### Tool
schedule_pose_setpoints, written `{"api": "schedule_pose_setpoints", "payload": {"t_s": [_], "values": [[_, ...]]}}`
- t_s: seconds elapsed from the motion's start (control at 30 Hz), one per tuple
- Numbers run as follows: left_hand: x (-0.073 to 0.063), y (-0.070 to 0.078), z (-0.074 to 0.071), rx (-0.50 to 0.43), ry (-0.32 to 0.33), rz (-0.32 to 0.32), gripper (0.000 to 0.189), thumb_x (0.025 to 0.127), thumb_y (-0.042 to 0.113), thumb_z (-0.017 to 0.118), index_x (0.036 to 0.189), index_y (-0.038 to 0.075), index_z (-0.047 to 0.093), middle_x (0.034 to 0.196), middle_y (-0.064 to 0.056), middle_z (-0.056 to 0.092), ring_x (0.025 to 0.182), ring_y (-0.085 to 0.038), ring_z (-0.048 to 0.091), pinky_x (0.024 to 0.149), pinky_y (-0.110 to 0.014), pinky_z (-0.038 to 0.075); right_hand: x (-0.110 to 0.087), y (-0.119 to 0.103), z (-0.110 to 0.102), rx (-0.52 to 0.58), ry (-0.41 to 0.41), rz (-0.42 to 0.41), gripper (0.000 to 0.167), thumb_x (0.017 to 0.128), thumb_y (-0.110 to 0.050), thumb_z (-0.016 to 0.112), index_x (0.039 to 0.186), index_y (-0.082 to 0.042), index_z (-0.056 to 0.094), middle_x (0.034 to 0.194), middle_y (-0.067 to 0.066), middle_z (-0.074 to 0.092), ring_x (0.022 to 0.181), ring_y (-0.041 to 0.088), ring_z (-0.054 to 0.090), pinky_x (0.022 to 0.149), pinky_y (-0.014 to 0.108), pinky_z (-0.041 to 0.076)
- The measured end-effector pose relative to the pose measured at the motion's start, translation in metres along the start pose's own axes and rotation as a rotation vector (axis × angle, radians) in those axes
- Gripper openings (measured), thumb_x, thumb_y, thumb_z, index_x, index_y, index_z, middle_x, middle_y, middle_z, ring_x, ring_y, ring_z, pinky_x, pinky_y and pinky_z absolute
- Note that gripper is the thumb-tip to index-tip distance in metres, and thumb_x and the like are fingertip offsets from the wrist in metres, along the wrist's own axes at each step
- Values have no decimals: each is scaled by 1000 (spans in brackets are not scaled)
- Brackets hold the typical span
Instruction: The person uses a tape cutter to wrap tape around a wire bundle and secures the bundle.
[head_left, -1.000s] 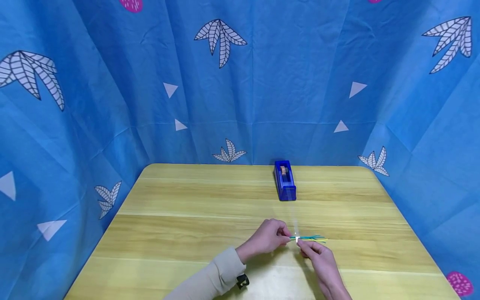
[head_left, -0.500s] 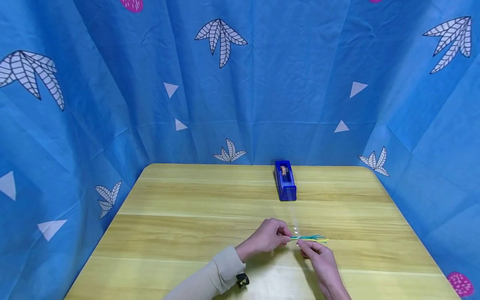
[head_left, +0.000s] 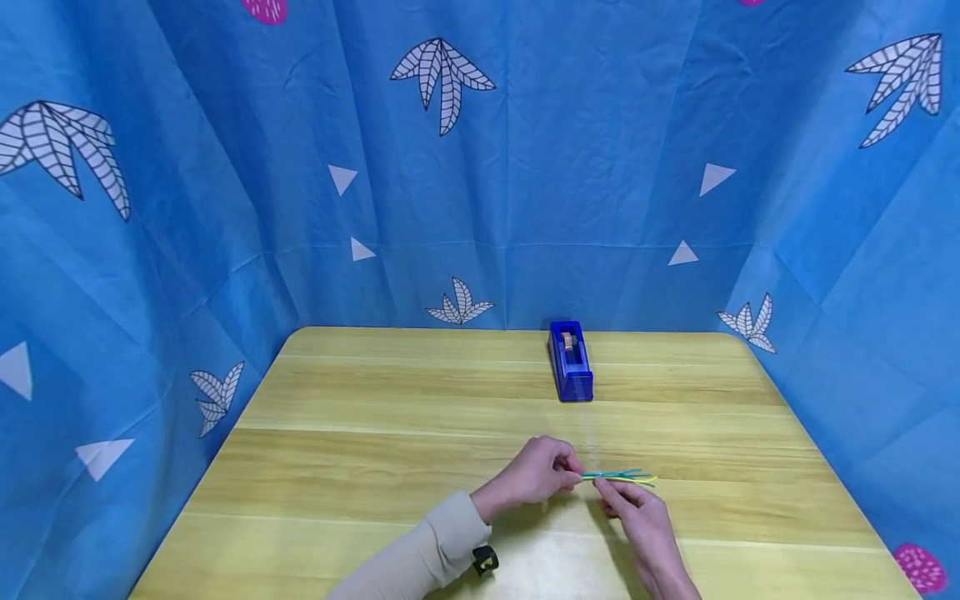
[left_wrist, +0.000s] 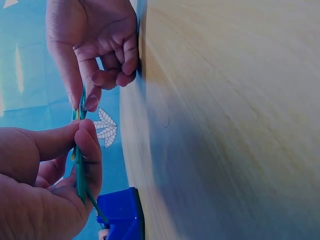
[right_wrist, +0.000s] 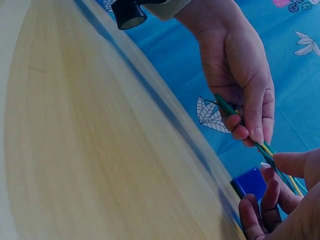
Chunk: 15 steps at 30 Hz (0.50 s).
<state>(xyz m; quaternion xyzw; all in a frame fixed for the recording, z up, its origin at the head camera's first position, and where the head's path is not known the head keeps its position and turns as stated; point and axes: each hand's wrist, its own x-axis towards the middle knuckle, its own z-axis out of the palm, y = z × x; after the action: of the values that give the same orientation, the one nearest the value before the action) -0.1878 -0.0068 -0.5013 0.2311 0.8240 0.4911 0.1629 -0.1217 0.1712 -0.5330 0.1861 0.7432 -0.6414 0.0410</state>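
A thin bundle of green and yellow wires [head_left: 630, 477] is held level above the table. My left hand [head_left: 534, 472] pinches its left end between thumb and curled fingers; in the left wrist view the green wires [left_wrist: 80, 172] pass out behind that grip. My right hand [head_left: 643, 521] pinches the bundle just to the right, thumb and forefinger on either side of it, where a strip of clear tape [head_left: 589, 433] meets the wires. The strip runs down to there from a blue tape dispenser [head_left: 573, 375]. The tape's end is hidden at the right fingertips.
The dispenser stands near the back of the wooden table [head_left: 390, 400], its roll showing on top. Behind and beside the table hangs a blue patterned curtain [head_left: 585, 167]. A black strap piece [head_left: 485, 561] sits by the left sleeve cuff.
The white glint of tape standing across the wires has gone down and the tape now lies close to the bundle. Both hands keep nearly the same place.
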Motion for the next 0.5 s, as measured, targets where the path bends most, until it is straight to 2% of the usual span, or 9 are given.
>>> {"api": "schedule_pose_setpoints", "payload": {"t_s": [0.23, 0.5], "values": [[1, -1, -1, -3, -2, -1, 4, 94, -1, 73, 91, 2, 74, 78, -7, 72, 67, -16, 67, 56, -18, 51, 2, 0, 1, 21, -18, 14, 51, 94, -44, 76, 120, 0, 72, 97, -4, 74, 88, 12, 65, 89, 31, 43], [1, -2, -1, -4, 3, 1, 4, 94, 0, 72, 91, 2, 75, 78, -10, 73, 66, -16, 67, 54, -18, 50, 3, 1, 1, 71, -32, 13, 42, 98, -38, 72, 120, -2, 74, 98, -10, 79, 89, 7, 67, 83, 22, 51]]}}
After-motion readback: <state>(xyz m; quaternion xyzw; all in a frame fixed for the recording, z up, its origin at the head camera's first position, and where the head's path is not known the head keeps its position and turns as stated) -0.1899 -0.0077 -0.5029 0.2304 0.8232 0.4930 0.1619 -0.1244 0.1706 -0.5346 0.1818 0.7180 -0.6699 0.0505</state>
